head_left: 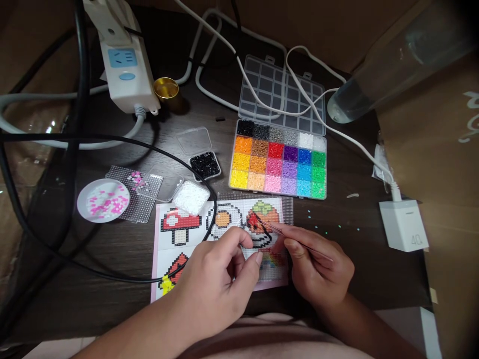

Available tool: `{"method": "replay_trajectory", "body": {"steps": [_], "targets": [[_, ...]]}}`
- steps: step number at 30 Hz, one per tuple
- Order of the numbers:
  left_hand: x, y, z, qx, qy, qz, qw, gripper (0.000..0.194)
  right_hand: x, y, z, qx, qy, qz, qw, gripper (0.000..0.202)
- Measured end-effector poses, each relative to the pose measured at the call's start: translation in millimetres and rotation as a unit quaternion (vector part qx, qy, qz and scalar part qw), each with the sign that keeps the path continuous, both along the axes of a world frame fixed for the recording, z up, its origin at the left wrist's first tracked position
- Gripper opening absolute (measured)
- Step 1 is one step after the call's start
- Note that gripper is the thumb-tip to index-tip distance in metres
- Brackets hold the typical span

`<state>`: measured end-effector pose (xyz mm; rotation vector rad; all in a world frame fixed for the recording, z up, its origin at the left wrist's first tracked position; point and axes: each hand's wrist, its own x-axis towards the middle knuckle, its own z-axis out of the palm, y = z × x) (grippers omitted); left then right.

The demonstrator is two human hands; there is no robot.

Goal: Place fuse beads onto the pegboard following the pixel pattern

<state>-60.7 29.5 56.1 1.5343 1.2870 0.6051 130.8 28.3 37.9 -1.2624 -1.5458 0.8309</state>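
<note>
My right hand (320,267) pinches thin tweezers (305,244), their tips over the red and black beads (258,224) on a clear pegboard (288,209). My left hand (224,279) hovers by the board's lower left, fingers curled, thumb and index finger apart, nothing visible between them. Beneath the board lies a pattern sheet (162,252) printed with pixel pictures, including a red mushroom, a fried egg and an orange fruit. My left hand covers part of the sheet. Above the sheet, small open boxes hold white beads (190,198) and black beads (205,165).
A sorted bead case (277,159) lies open behind the sheet. To the left are a white dish (104,200) of pink and white beads and another pegboard (147,202). A black cable (112,274) crosses the sheet. A power strip (127,75), gold cup (166,89) and white charger (403,226) stand around.
</note>
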Motion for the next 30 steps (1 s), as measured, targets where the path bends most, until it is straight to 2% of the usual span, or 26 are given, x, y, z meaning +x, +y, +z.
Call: {"method": "replay_trajectory", "body": {"steps": [13, 30], "targets": [[0.1, -1.3, 0.0, -0.013, 0.000, -0.001, 1.000, 0.007, 0.8, -0.4, -0.4, 0.009, 0.015, 0.003, 1.000, 0.040], [-1.2, -1.2, 2.6, -0.020, -0.003, -0.004, 1.000, 0.008, 3.8, -1.1, 3.6, 0.005, -0.035, 0.003, 0.999, 0.034]]}}
